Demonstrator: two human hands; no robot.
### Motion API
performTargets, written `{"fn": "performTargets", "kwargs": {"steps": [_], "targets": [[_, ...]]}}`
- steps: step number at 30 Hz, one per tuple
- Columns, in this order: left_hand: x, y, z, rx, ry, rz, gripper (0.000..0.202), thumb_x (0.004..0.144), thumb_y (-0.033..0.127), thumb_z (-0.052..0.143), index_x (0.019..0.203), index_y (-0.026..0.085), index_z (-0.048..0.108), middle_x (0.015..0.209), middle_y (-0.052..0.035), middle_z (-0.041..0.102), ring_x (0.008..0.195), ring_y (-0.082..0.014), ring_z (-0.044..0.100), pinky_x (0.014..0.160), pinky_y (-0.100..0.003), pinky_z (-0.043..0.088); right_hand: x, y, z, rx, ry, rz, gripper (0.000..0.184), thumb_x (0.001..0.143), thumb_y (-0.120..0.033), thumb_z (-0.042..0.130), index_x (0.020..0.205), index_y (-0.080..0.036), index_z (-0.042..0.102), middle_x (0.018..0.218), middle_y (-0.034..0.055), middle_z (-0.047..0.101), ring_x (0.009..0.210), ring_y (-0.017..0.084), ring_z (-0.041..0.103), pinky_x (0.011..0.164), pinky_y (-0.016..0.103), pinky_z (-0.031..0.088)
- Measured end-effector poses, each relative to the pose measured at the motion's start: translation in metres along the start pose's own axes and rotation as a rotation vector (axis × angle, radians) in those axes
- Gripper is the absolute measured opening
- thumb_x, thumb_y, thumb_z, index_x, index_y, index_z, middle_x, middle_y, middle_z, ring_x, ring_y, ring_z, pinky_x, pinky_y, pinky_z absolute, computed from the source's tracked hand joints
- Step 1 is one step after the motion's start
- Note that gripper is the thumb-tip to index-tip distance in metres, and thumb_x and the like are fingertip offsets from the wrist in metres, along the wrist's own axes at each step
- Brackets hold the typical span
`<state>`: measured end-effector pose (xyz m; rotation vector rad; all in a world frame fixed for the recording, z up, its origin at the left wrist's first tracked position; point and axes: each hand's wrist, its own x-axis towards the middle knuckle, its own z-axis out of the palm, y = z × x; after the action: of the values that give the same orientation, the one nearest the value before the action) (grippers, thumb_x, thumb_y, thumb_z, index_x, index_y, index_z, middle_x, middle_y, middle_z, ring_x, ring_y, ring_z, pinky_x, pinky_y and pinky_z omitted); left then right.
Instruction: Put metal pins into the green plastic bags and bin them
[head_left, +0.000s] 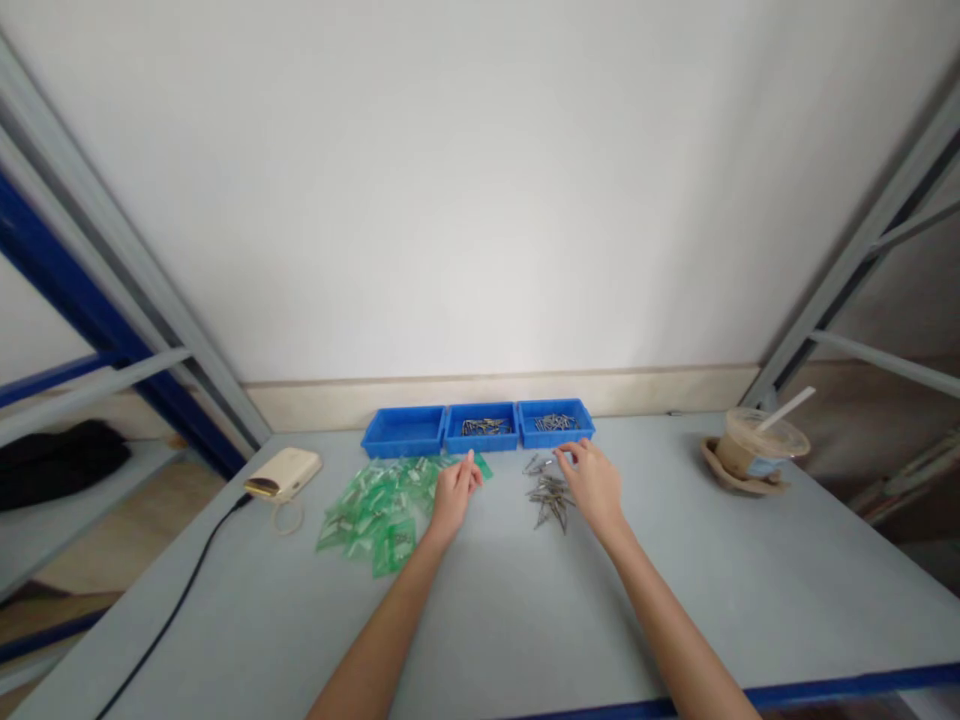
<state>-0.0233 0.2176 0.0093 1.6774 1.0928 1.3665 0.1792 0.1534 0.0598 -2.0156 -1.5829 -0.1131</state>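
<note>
A person's left hand (452, 492), fingers curled, rests at the edge of a heap of green plastic bags (379, 510). The right hand (594, 482) spreads loose fingers over a pile of metal screws (550, 497). Both lie mid-table, just before three blue trays (405, 432) along the far edge. Whether the left hand grips anything cannot be told.

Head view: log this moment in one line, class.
left hand: at green bags | right hand: over metal parts | blue trays: behind
</note>
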Motion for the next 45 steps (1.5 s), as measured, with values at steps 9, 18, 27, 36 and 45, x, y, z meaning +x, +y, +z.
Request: {"fn": "performTargets", "kwargs": {"steps": [9,18,27,36,45], "targets": [[-0.016,0.007,0.025,0.025,-0.302,0.033,0.056,0.084,0.056,0.031,0.051,0.015,0.051,0.04,0.0042,0.032,0.039,-0.0083,0.033,0.046,-0.023,0.026,-0.091,0.072,-0.019,-0.351,-0.057,0.172,0.03,0.082,-0.044,0.05,0.101,-0.023,0.057,0.093,0.0069,0.057,0.089,0.022,0.052,0.07,0.031,0.033],[-0.018,0.003,0.024,0.19,-0.271,0.106,0.052,0.087,0.048,0.028,0.058,0.015,0.055,0.042,0.0035,0.035,0.041,-0.0095,0.036,0.049,-0.023,0.027,-0.055,0.059,-0.003,-0.449,-0.023,-0.134,0.015,0.085,-0.018,0.046,0.083,-0.016,0.061,0.083,0.0103,0.06,0.083,0.021,0.052,0.067,0.032,0.028],[-0.018,0.007,0.02,0.368,-0.205,0.184,0.034,0.089,0.036,0.032,0.092,0.016,0.058,0.056,0.0024,0.051,0.051,-0.0111,0.046,0.055,-0.022,0.034,-0.004,0.043,0.008,-0.521,-0.204,-0.313,0.017,0.084,-0.015,0.042,0.086,-0.012,0.059,0.087,0.0113,0.06,0.078,0.02,0.058,0.063,0.029,0.031],[-0.011,-0.001,0.018,0.742,-0.172,0.591,0.028,0.09,0.027,0.04,0.116,0.019,0.045,0.113,-0.008,0.048,0.093,-0.0162,0.053,0.079,-0.028,0.044,0.0,-0.008,0.009,-0.24,-0.233,-0.486,0.011,0.08,-0.022,0.049,0.084,-0.017,0.059,0.084,0.005,0.064,0.076,0.017,0.057,0.068,0.026,0.03],[-0.009,-0.004,0.011,0.807,-0.176,0.676,0.025,0.092,0.027,0.034,0.105,0.019,0.053,0.086,-0.0036,0.057,0.079,-0.0146,0.057,0.068,-0.025,0.044,-0.006,-0.021,0.039,-0.048,-0.186,-0.597,0.015,0.084,-0.018,0.041,0.086,-0.016,0.055,0.083,0.0035,0.062,0.073,0.014,0.056,0.07,0.026,0.029]]}}
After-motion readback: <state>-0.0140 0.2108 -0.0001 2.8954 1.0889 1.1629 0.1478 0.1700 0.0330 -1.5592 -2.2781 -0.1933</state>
